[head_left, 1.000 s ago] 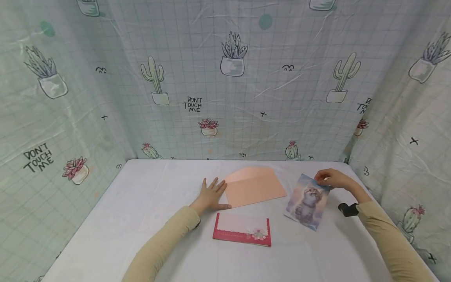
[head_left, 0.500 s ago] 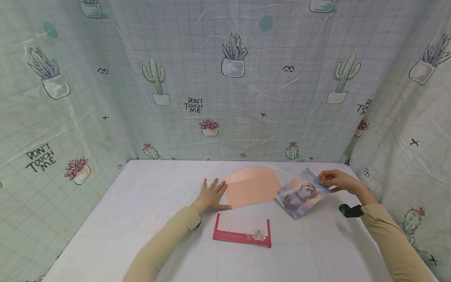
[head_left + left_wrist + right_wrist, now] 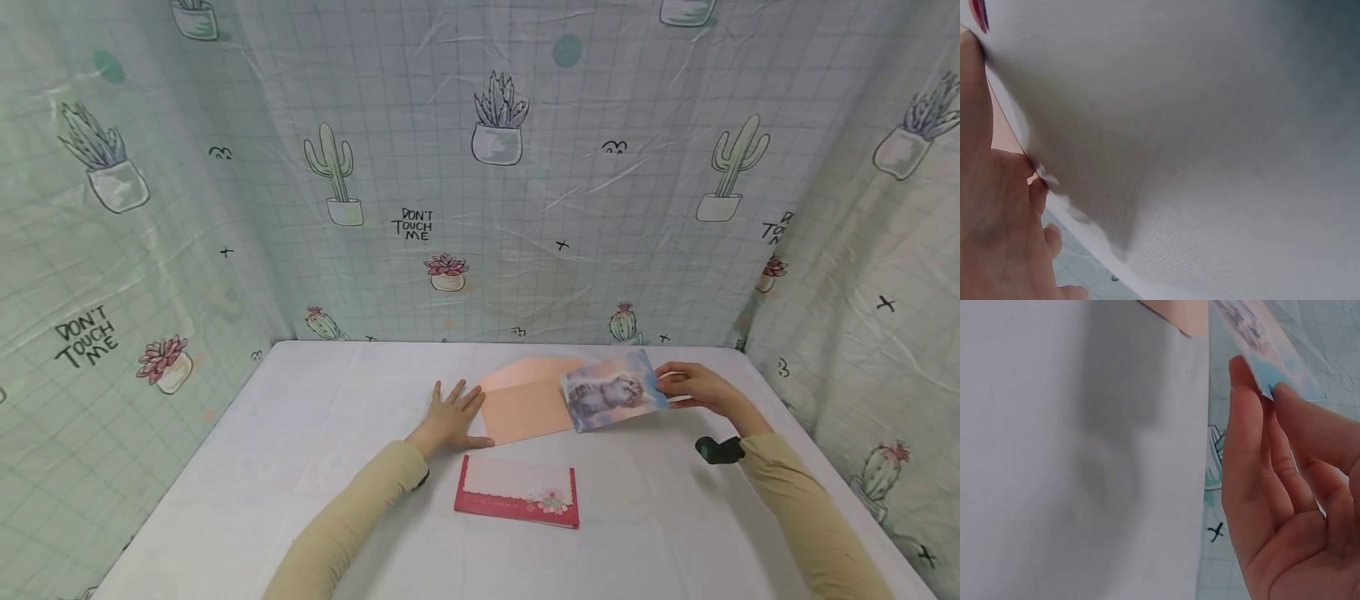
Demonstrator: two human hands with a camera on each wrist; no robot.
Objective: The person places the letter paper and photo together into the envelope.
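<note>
In the head view my right hand (image 3: 701,389) pinches one short edge of a kitten picture card (image 3: 611,390). The card lies sideways, its far end over the right part of a peach envelope (image 3: 521,408) whose flap is open at the back. The right wrist view shows thumb and fingertips on the card's blue edge (image 3: 1291,381), raised off the table. My left hand (image 3: 448,419) rests with spread fingers at the envelope's left edge; the left wrist view (image 3: 1004,212) shows it from the palm side.
A red and pink floral card or booklet (image 3: 517,493) lies in front of the envelope on the white table (image 3: 322,408). Cloth with cactus prints (image 3: 525,208) hangs at the back and both sides. A dark device (image 3: 718,451) sits at the right wrist.
My right hand has turned the kitten card from upright to sideways and carried it left over the envelope. The left hand, envelope and red card have stayed in place.
</note>
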